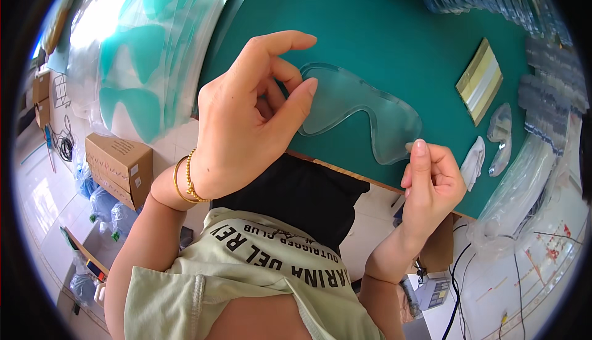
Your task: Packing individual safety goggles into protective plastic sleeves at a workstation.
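A clear goggle lens (394,118), wide with a notch for the nose, hangs tilted above the near edge of the green table. My right hand (431,176) pinches its lower right end between thumb and bent fingers. At the lens's left end is my left hand (246,106), with the index finger stretched out and apart from the thumb, the other fingers curled. The left thumb and fingertips overlap the lens's left end in view; whether they touch it I cannot tell. Nothing shows between that thumb and index finger.
Plastic bags of lenses (132,56) stand at the left of the green table (271,13). Stacked clear lenses (493,1) line the far right. A yellowish block (481,81), a loose lens (501,136) and a white cloth (473,162) lie at right. A cardboard box (120,167) is on the floor.
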Motion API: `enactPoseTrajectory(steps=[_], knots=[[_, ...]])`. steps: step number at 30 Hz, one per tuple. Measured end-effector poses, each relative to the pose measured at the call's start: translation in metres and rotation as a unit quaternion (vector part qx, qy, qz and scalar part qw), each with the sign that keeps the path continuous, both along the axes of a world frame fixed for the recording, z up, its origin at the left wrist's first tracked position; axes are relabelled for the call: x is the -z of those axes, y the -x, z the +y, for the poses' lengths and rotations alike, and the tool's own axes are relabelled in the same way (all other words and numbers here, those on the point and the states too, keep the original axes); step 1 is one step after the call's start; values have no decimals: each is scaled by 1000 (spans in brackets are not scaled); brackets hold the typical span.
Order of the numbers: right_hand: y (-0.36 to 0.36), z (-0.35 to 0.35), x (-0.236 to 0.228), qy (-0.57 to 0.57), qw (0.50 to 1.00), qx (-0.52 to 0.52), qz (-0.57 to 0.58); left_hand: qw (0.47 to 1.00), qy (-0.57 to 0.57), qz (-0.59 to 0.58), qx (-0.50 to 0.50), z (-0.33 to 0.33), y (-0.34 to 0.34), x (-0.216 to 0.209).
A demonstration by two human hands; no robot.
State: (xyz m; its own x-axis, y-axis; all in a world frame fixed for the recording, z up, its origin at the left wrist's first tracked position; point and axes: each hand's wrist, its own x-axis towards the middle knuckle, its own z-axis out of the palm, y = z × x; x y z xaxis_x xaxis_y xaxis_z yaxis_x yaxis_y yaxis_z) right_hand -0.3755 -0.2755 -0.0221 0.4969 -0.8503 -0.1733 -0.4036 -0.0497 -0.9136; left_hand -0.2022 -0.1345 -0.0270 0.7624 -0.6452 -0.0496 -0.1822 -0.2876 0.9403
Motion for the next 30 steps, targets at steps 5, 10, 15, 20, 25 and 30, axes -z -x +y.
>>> enactPoseTrajectory(steps=[5,10,15,20,25,30], knots=[[-1,0,-3,16,999,-5,28,999,-9,-33,14,0,-1,-1],[-4,-44,-22,200,965,28,170,999,-19,-47,1,3,1,4],[-30,-111,-36,509,721,-43,469,997,-3,-72,-4,-2,1,5],[-48,-121,-25,374,840,-77,386,997,2,-83,3,1,1,8],[-30,-78,-62,189,964,-91,166,997,26,-79,11,0,-1,9],[-29,-8,-41,194,964,-135,122,997,8,-70,11,3,0,9]])
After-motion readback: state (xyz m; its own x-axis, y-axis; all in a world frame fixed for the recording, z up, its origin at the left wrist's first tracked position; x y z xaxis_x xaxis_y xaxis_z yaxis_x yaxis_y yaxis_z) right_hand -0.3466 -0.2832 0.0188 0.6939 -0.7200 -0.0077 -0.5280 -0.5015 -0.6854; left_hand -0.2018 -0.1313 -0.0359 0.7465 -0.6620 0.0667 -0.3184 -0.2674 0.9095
